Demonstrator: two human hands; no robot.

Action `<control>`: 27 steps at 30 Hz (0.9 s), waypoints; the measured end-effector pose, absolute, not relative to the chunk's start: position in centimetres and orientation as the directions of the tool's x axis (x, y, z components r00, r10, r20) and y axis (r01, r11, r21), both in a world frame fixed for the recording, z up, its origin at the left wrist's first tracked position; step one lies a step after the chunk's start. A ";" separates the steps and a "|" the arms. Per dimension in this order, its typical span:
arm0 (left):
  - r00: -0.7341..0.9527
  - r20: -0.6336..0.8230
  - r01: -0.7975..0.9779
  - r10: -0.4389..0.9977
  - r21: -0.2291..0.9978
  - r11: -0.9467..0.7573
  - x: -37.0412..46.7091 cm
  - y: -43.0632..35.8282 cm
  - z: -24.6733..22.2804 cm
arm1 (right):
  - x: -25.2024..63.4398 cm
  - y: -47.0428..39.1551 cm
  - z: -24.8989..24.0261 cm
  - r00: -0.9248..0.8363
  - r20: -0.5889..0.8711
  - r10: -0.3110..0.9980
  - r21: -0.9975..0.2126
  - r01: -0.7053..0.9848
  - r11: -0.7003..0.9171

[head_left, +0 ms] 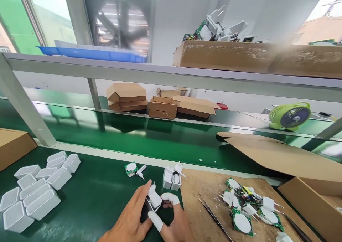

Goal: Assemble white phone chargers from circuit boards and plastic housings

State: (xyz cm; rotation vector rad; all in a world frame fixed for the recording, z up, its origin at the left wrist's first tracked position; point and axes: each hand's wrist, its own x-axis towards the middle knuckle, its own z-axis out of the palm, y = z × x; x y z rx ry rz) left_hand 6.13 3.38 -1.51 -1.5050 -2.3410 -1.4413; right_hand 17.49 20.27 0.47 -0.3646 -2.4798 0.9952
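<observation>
My left hand (pixel 130 219) and my right hand (pixel 173 222) meet at the bottom middle over the green table mat (pixel 91 199). Together they grip a small white charger shell with plug pins (pixel 154 198). White finger cots cover my right thumb and forefinger. Just beyond stand two more white charger shells (pixel 171 178). A green circuit board with a white disc (pixel 131 169) and a loose white plug part (pixel 141 171) lie further left.
Several empty white housings (pixel 34 188) lie at the left. A wooden board (pixel 211 192) at the right carries tweezers (pixel 212 215) and a pile of circuit boards and plug parts (pixel 248 208). Cardboard boxes (pixel 315 202), a conveyor belt (pixel 149 138) and a green fan (pixel 290 116) lie beyond.
</observation>
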 end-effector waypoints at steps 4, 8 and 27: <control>-0.515 0.491 0.766 0.702 0.631 0.121 6.0 3.1 -2.0 | 17.4 20.2 0.7 -0.877 0.375 0.301 -0.707 -0.060 0.705; -0.418 0.541 0.853 0.730 0.511 0.109 6.0 2.8 -2.1 | 17.4 19.9 2.2 -0.859 0.476 0.187 -0.639 -0.192 0.744; -0.425 0.529 0.861 0.734 0.486 0.149 1.9 5.3 -1.5 | 15.9 26.8 3.1 -0.661 0.675 0.329 -0.489 -0.067 0.870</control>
